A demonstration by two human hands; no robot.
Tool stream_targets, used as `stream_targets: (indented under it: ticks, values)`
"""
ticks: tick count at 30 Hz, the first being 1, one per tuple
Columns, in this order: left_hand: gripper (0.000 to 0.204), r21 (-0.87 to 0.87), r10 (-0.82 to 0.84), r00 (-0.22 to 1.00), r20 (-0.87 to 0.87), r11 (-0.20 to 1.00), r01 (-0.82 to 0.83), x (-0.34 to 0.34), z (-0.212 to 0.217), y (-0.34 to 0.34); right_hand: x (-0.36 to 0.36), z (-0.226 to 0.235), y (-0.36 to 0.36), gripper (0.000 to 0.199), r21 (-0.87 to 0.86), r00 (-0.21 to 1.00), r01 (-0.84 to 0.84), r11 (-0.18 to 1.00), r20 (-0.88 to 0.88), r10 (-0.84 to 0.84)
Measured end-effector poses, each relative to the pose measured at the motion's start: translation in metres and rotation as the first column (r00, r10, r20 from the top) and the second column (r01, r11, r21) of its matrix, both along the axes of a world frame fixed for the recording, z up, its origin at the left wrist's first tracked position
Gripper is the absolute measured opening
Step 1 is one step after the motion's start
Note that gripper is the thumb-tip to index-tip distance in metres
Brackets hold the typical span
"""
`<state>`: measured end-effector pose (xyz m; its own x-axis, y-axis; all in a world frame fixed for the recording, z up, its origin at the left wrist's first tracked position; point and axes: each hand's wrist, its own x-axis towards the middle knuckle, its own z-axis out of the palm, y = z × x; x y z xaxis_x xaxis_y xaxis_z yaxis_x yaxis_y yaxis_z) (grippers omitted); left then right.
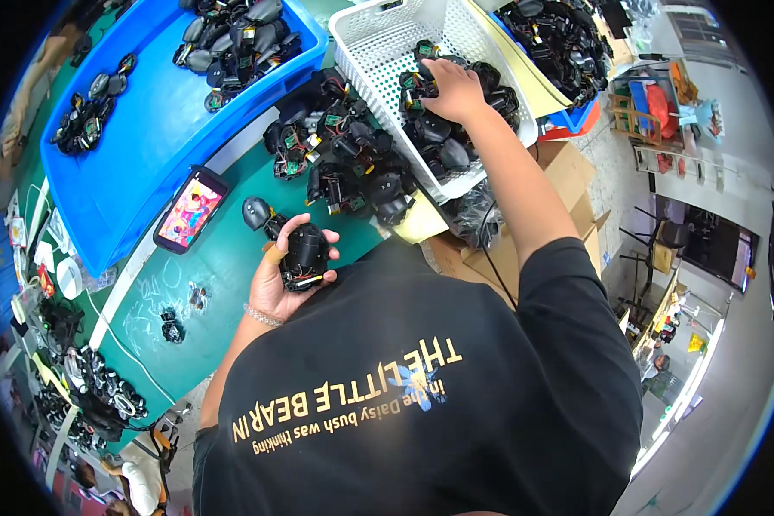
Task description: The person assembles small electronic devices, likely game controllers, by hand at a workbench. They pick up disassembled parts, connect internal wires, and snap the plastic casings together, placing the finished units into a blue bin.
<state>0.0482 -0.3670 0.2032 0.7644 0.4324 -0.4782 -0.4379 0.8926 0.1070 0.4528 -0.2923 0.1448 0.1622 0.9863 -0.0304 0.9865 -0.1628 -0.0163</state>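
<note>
My left hand (275, 271) is closed around a rounded black plastic assembly (307, 256) and holds it above the green table. A smaller black oval part (256, 211) sticks out beside it, seemingly joined to it. Stretched out to the far right, my right hand (457, 89) reaches into a white perforated basket (390, 131). Its fingers are spread over several black plastic assemblies (434, 129) with wires and green circuit boards. Whether the fingertips touch one is hard to see.
A pile of similar black assemblies (344, 142) lies on the green table (224, 284) between basket and blue tray (155, 146). A phone (191, 211) leans by the tray. Small black pieces (172, 327) lie at left. Cardboard boxes (568, 185) and a dark cable (495, 271) are at right.
</note>
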Motion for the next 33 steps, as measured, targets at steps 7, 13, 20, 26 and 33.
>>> stream_targets:
  ticks: [7,13,20,26,33]
  values:
    - [0.048,-0.025,-0.035,0.999,0.013,0.999,0.035,0.029,-0.010,0.005,-0.011,-0.012,0.042,0.057,-0.289,0.932,-0.290,0.912,0.130,0.337]
    - [0.049,-0.072,-0.028,0.999,-0.016,0.997,0.027,0.039,-0.013,0.012,-0.015,-0.010,0.031,0.038,-0.178,0.816,-0.570,0.802,-0.009,0.578]
    - [0.050,-0.028,-0.061,0.997,-0.044,0.998,0.060,0.035,-0.013,0.020,-0.012,0.017,0.049,0.026,0.020,0.880,-0.192,0.981,-0.439,0.181]
    - [0.049,0.000,-0.023,0.999,-0.045,1.000,0.024,0.025,-0.005,0.038,-0.068,0.117,0.022,0.031,0.332,0.650,-0.120,0.936,-0.686,0.327]
    - [0.051,0.078,0.037,0.999,-0.038,0.996,-0.034,0.013,0.003,0.051,-0.140,0.166,0.003,0.030,0.605,0.290,-0.094,0.791,-0.743,0.603]
